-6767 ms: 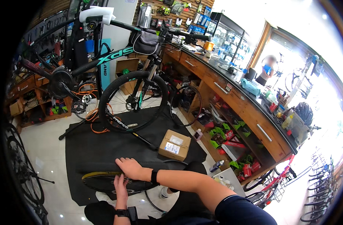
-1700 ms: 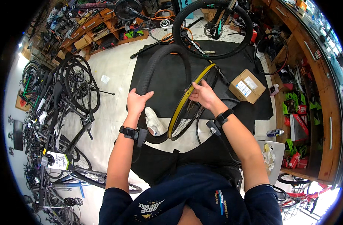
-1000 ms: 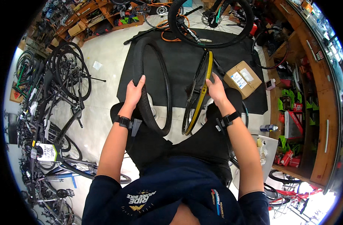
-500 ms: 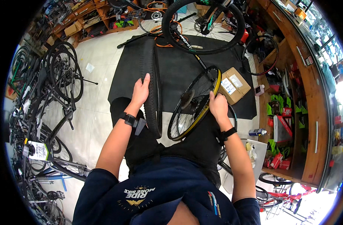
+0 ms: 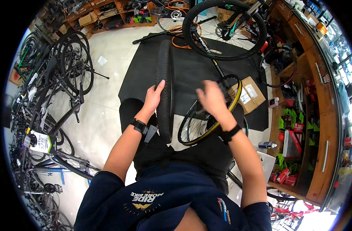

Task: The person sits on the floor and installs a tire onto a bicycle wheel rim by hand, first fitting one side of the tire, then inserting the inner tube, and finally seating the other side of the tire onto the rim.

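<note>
My left hand [image 5: 153, 98] is closed around the side of a black knobby bicycle tire [image 5: 166, 73], which stands upright between my legs. My right hand [image 5: 213, 99], a little blurred, is in the air over a spoked bicycle wheel [image 5: 234, 101] with a yellow band round its black rim. Its fingers look apart and hold nothing. The wheel leans tilted near my right leg, and my right hand and forearm hide part of its hub and spokes.
Ahead lies a black mat [image 5: 139, 77] with a cardboard box [image 5: 253, 94] on its right. Beyond stands a bicycle's wheel [image 5: 189, 29]. Bikes [image 5: 74, 61] crowd the left; a wooden shelf unit [image 5: 318, 127] lines the right. A spray can [image 5: 267, 145] lies near it.
My right hand has let go of the yellow-banded wheel and moved left over it. My left hand keeps its grip on the tire. The whole view has shifted slightly.
</note>
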A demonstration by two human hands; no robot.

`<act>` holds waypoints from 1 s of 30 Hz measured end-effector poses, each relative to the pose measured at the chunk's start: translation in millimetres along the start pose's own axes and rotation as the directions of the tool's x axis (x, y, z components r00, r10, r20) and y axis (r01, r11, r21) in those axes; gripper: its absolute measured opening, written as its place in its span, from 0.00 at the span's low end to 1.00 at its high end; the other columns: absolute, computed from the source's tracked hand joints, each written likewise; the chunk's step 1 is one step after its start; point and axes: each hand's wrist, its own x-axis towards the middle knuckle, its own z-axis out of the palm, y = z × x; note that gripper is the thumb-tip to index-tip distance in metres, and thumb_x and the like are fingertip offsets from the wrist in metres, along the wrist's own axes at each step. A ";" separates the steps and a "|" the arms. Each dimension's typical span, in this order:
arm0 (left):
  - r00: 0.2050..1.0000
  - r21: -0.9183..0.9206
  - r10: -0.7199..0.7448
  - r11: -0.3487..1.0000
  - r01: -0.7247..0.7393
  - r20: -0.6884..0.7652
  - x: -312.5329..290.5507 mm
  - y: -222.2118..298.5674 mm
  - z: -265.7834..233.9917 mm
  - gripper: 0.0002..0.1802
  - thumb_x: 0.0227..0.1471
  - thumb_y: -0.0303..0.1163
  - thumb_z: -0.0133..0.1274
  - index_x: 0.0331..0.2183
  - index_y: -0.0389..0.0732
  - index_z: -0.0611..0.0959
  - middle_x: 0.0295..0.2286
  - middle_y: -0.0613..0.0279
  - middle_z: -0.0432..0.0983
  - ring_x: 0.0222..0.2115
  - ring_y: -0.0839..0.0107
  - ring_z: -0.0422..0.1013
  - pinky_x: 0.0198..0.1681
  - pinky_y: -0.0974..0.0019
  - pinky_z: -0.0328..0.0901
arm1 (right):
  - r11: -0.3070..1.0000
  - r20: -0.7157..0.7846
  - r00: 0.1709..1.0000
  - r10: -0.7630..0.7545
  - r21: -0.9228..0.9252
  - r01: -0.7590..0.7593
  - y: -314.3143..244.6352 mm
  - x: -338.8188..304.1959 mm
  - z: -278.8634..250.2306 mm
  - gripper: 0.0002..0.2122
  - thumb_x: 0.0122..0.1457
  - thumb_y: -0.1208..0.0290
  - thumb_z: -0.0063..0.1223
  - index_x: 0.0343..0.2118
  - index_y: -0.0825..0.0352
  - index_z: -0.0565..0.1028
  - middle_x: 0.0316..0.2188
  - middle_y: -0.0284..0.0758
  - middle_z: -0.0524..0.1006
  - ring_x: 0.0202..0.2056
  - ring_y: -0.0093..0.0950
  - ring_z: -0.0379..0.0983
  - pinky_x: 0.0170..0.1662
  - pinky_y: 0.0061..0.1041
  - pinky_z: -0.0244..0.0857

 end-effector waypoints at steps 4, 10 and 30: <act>0.994 -0.079 -0.068 0.994 0.074 0.083 -11.0 12.1 0.7 0.29 0.59 0.50 0.56 0.42 0.28 0.80 0.35 0.60 0.78 0.35 0.74 0.73 0.41 0.71 0.67 | 0.894 0.274 0.955 -0.113 0.448 -0.022 -15.8 23.1 98.3 0.15 0.63 0.71 0.49 0.49 0.74 0.73 0.39 0.45 0.79 0.40 0.38 0.78 0.45 0.33 0.70; 0.990 0.024 -0.088 0.996 0.086 0.110 -32.7 12.9 -10.2 0.30 0.58 0.48 0.58 0.49 0.31 0.75 0.42 0.58 0.76 0.41 0.72 0.72 0.47 0.68 0.66 | -0.042 0.722 0.689 0.066 0.692 -0.721 -34.7 -1.5 140.5 0.14 0.69 0.69 0.43 0.54 0.66 0.71 0.41 0.32 0.77 0.38 0.26 0.75 0.45 0.28 0.71; 0.988 0.458 0.145 0.876 -0.152 0.050 -50.7 -0.7 -18.8 0.30 0.56 0.49 0.58 0.41 0.27 0.77 0.32 0.47 0.80 0.33 0.65 0.77 0.39 0.63 0.70 | -0.183 0.843 0.534 0.061 0.535 -0.825 16.7 -14.9 174.5 0.07 0.64 0.70 0.55 0.39 0.68 0.75 0.31 0.32 0.74 0.32 0.25 0.72 0.40 0.26 0.71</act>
